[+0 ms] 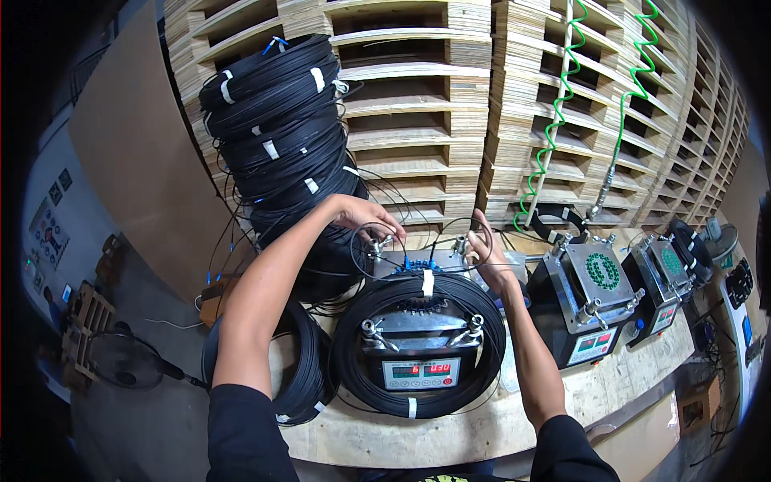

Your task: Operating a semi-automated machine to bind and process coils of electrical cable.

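Note:
A coil of black cable [351, 384] leans around the front of a metal benchtop machine [418, 323], with a white tape band at its top and bottom. Blue-tipped cable ends [407, 263] stand at the ring of holders on the machine's top. Over the machine's left rear corner, my left hand [371, 218] has its fingers bent together on a thin loop of this cable. Opposite it, my right hand [487, 255] holds the loop's other side, its index finger pointing up. The exact finger contact is small and partly hidden.
A tall stack of black cable coils [277, 132] rises behind my left arm; another coil [301, 365] lies below it. Two similar machines [590, 281] stand to the right on the wooden table [369, 446]. Wooden pallets [409, 104] and green spiral hoses [554, 120] are behind.

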A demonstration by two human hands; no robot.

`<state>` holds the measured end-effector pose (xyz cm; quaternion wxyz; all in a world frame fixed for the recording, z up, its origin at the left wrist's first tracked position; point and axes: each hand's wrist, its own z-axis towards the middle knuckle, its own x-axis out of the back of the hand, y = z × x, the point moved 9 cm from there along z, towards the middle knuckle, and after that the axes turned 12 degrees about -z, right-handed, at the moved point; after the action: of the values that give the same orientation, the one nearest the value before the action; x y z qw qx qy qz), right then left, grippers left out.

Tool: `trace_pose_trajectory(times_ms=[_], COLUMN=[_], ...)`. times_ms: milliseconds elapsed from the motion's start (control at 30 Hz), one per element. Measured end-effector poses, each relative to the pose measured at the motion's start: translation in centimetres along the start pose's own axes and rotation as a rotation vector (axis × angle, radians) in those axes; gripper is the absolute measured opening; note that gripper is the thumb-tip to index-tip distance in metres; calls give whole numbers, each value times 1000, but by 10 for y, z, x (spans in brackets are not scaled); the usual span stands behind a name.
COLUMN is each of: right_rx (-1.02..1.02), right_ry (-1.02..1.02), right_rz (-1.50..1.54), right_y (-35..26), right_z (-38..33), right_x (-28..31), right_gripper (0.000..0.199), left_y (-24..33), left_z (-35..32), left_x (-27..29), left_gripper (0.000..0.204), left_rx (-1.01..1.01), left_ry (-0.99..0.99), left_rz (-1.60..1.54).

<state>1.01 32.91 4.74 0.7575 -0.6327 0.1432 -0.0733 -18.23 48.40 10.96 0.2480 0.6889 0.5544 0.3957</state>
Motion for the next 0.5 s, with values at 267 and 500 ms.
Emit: trace_pose_trajectory(times_ms=[267, 500], right_rx=[79, 48], right_ry=[49, 75], right_rz=[-370, -354], right_y=[-8, 4], right_z=[-9, -10], right_x=[-8, -5], right_gripper=[108, 101], left_y=[-60, -88], left_z=[-23, -33], left_x=[26, 27], left_gripper=[34, 31], left_rx=[-153, -270], left_ry=[116, 237], left_rz=[-525, -654])
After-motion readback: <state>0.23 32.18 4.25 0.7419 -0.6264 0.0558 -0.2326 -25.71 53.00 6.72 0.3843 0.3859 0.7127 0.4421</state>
